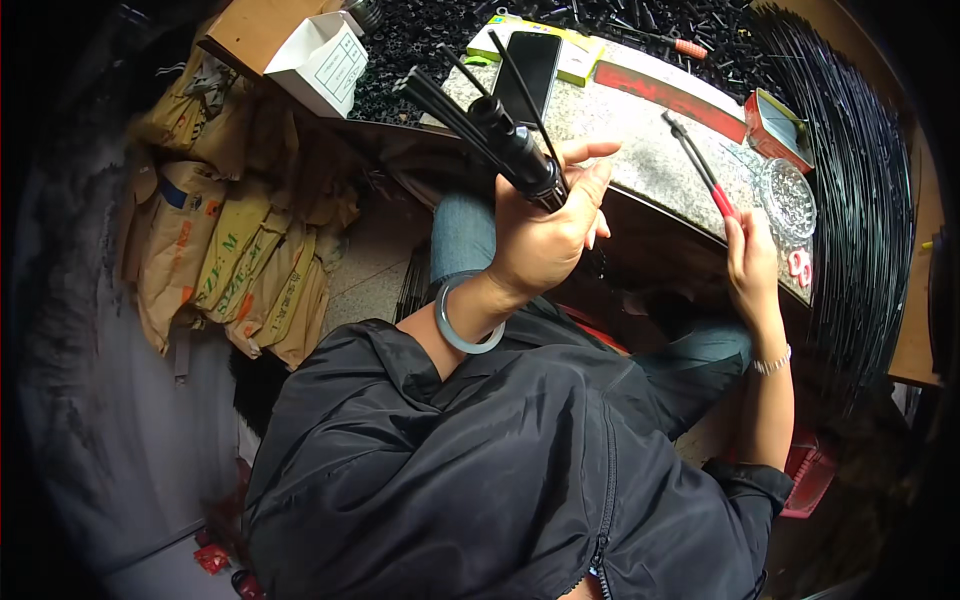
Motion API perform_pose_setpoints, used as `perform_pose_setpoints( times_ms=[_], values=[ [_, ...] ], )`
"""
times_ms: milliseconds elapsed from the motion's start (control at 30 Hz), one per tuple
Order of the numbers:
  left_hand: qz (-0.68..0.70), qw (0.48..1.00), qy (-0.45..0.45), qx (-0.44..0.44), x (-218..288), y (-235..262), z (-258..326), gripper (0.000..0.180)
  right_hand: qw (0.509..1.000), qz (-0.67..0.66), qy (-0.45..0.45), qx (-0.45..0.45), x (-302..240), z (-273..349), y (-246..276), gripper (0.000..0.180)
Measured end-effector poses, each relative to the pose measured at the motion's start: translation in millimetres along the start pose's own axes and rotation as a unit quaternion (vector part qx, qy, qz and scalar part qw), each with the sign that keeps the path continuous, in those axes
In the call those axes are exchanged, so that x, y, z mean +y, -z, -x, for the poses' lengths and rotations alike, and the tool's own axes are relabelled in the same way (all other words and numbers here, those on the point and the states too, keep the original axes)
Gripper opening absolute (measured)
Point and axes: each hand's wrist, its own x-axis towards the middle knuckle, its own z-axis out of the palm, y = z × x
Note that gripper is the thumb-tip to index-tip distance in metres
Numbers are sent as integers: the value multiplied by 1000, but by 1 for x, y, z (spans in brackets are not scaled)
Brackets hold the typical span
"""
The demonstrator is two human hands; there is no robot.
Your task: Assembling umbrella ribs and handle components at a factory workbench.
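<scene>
My left hand [545, 225] is closed around the lower end of a black cylindrical assembly with thin rods [510, 145], held tilted in front of the bench. Several rods stick out from its upper end. Its thumb and some fingers extend past the grip. My right hand [752, 255] grips a slim tool that looks like pliers, with a red handle and dark jaws [703, 170]. The tool points up and away to the left, over the stone-patterned bench top [640, 145]. The two hands are apart, and the tool does not touch the assembly.
A dark phone [530, 75] lies behind the assembly, by a yellow-green box [578, 60]. Small black parts [420, 40] heap along the back. At right are a glass ashtray [787, 200], a red tin [778, 132] and long black rods [860, 200]. Brown sacks [230, 240] stand left.
</scene>
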Motion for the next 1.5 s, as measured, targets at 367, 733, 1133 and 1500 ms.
perform_pose_setpoints(
  times_ms=[367, 733, 1133, 1500],
  values=[
    [-34, 999, -13, -6, -19, -7, -7, 21, 954, -239, -39, -175, -112, 47, 71, 14],
    [20, 1000, -11, -6, -20, -8, -5, 31, 963, -193, -50, -183, -122, 43, 87, 12],
    [-17, 999, -26, -23, -22, -7, -3, 26, 971, -154, -29, -178, -128, 40, 93, 13],
    [-32, 999, -1, -15, -20, -13, -3, 15, 980, -123, -9, -157, -133, 38, 98, 12]
  ],
)
